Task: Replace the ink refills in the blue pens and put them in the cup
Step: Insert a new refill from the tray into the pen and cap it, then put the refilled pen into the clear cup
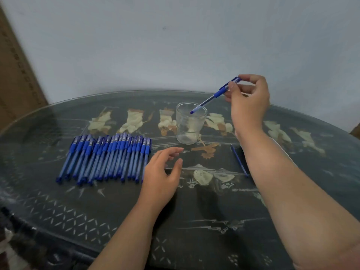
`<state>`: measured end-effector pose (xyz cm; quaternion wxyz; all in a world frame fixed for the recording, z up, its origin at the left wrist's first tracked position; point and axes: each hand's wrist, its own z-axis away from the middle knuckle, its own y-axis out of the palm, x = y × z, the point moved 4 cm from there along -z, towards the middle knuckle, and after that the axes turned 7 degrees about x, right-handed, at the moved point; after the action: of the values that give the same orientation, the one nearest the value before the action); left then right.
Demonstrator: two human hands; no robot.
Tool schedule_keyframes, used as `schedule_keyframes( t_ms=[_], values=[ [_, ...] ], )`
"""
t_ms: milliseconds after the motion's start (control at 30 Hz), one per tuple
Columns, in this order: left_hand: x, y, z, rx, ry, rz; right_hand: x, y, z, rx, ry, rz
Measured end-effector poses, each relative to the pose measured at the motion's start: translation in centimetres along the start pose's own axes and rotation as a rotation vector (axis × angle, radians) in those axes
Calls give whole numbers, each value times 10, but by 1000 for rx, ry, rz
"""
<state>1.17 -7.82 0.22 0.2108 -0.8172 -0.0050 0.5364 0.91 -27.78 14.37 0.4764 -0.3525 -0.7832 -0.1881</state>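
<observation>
blue pens (pixel 105 158) lie in a row on the left of the dark round table (pixel 58 227), a brown box (pixel 17 75) behind them. the left hand (pixel 163 172) is open, holding nothing, beside the row. the clear cup (pixel 190 123) stands on the glass top (pixel 194 207). the right hand (pixel 247 98) pinches one pen (pixel 212 97), tip at the cup's mouth. a thin refill (pixel 238 159) lies by that arm. the wall (pixel 175 45) is plain and pale

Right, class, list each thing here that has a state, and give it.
Cup: upright, no pens inside.
Held pen: tilted, lower end at the cup's mouth.
Pen row: lying flat, side by side.
Refill: lying loose beside the right forearm.
Left hand: open, holding nothing.
Right hand: pinching the held pen.
</observation>
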Motion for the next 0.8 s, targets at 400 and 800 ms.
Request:
schedule_keyframes(
  t_ms=[400,800],
  values=[
    [5,1,-1,9,-36,13,-52,34,-8,173,151,218],
    [5,0,-2,19,-21,-20,-61,44,-10,284,205,355]
  ],
)
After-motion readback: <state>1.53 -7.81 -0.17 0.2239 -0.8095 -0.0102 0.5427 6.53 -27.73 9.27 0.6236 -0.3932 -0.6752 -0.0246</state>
